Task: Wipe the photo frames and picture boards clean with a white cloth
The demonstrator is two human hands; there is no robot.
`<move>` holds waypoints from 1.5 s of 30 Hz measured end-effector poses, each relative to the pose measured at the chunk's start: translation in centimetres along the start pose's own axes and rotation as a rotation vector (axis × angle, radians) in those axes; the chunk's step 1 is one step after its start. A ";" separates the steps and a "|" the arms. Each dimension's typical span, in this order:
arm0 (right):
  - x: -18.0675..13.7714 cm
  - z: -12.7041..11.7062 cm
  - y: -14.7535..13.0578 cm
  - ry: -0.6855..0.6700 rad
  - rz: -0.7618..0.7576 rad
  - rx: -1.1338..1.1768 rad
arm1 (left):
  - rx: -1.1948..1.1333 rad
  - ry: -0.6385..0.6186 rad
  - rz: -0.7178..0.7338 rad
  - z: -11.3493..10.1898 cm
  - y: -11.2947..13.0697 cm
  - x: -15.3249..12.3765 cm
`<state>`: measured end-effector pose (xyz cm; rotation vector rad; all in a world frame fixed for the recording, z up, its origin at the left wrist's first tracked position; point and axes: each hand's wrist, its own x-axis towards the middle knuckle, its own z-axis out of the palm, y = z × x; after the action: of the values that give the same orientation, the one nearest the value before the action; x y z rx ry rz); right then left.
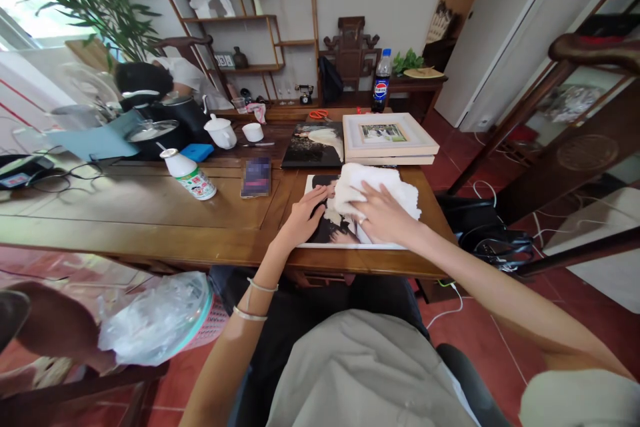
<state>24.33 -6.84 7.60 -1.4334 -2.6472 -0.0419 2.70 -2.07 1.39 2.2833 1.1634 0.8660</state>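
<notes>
A photo panel (330,235) lies flat on the wooden table in front of me, dark on its left side and pale along its lower edge. My left hand (303,216) rests on the panel's left part, fingers stretched out and holding nothing. On its right part, my right hand (383,212) grips a white cloth (373,177) and presses it down onto the surface. The cloth and hand hide much of the picture. Just behind sit a dark photo panel (313,147) and a stack of white picture frames (390,138).
Leftward on the table (240,227) are a purple-screened phone (256,177), a white bottle (187,173), a teapot (221,131), a cup (253,132) and black pots (155,137). Orange scissors (319,115) and a cola bottle (381,83) stand behind. A bagged basket (165,320) sits below left.
</notes>
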 end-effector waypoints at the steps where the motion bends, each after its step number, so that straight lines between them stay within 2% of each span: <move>1: 0.8 0.1 0.5 0.009 0.029 -0.021 | -0.004 0.002 -0.007 0.0 0.0 0.0; 3: 1.8 0.4 0.8 0.019 0.077 -0.060 | -0.015 -0.001 -0.018 0.1 -0.1 0.0; 6: 2.0 1.1 -0.6 -0.004 0.075 -0.105 | -0.051 0.002 -0.029 0.1 -0.1 0.1; 11: 0.7 2.1 -4.9 -0.022 -0.090 -0.093 | -0.188 0.058 -0.039 -0.3 0.3 -0.1; 14: -0.4 2.3 -6.2 -0.024 -0.194 -0.054 | -0.215 0.084 -0.096 -0.5 0.6 -0.1; 20: -4.2 0.0 -5.1 -0.071 -0.365 0.109 | -0.121 0.031 -0.092 -0.4 0.9 0.0; 23: -5.9 -1.7 -3.9 -0.090 -0.320 0.161 | -0.057 -0.015 -0.043 -0.2 0.6 0.1; 26: -6.2 -2.5 -2.0 -0.063 -0.200 0.174 | -0.012 -0.032 -0.012 -0.1 0.3 0.1; 30: -3.9 -1.5 1.3 -0.019 -0.058 0.167 | 0.012 -0.030 -0.004 -0.1 0.2 0.1; 35: 2.5 -0.5 3.9 0.062 -0.034 0.319 | 0.013 -0.033 -0.004 -0.1 0.2 0.0; 41: 10.7 -1.0 1.7 -0.005 -0.084 0.377 | 0.013 -0.012 -0.003 -0.1 0.2 0.1; 45: 12.5 -0.7 0.6 -0.010 -0.098 0.340 | 0.001 -0.006 -0.005 -0.1 0.1 0.1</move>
<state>18.13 3.79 9.84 -1.1962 -2.5703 0.3876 2.75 -2.03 1.56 2.2815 1.1665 0.8569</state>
